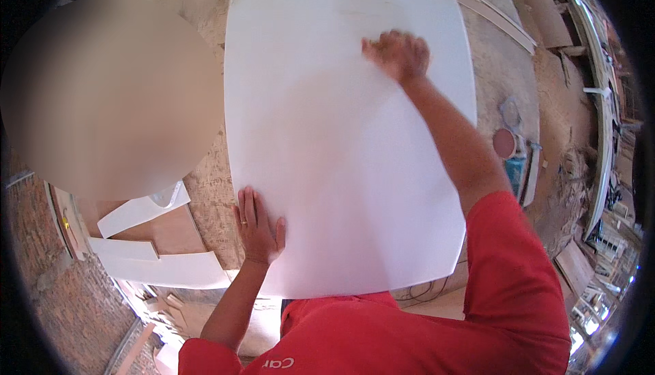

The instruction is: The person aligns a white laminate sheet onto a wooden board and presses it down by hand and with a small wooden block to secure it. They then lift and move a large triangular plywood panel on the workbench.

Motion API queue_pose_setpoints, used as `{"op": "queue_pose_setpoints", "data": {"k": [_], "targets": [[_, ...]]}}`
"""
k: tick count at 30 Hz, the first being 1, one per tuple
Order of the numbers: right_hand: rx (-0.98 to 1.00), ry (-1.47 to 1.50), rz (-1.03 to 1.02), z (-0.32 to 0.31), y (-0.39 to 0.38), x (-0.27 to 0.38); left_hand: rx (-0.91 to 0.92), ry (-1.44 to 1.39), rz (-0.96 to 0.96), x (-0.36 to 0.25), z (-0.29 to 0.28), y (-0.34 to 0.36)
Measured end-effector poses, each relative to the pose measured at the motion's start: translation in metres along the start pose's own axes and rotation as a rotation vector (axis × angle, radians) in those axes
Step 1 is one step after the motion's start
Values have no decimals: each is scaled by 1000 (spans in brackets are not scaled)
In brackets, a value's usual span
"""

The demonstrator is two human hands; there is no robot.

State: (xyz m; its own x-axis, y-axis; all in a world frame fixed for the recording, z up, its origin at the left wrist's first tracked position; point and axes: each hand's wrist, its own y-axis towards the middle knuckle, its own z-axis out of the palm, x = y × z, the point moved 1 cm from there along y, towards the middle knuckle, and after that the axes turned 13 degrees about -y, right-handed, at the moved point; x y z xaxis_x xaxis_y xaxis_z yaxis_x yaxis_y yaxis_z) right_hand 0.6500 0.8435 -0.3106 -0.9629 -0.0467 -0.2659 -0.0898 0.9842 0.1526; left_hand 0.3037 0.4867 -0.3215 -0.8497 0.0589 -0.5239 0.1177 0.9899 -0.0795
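Note:
A large white sheet (341,150) with a smooth surface lies flat in front of me and reaches close to my body. My left hand (259,233) rests flat on its near left edge, fingers stretched out, a ring on one of them. Farther off, at the upper right of the sheet, my right hand (399,56) is closed like a fist against or just above the surface. That hand is a little blurred, and whatever its fingers may hold is hidden.
Under the sheet is a worn brown work surface (208,201). White offcuts (170,269) lie at the left. To the right are a round reddish-brown disc (505,143) and a teal object (516,172). Long strips (501,24) lie far right. A blurred patch hides the upper left.

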Motion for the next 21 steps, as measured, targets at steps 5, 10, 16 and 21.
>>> {"op": "queue_pose_setpoints", "data": {"k": [5,10,16,21], "targets": [[96,52,46,14,124,6,-4,12,-9,1,-1,1],[-103,-33,116,48,203,5,-37,-34,20,6,1,2],[-66,-10,97,45,225,23,-61,-49,-38,2,-2,-6],[-119,-118,126,55,212,-3,-48,-32,-3,4,-1,-1]]}}
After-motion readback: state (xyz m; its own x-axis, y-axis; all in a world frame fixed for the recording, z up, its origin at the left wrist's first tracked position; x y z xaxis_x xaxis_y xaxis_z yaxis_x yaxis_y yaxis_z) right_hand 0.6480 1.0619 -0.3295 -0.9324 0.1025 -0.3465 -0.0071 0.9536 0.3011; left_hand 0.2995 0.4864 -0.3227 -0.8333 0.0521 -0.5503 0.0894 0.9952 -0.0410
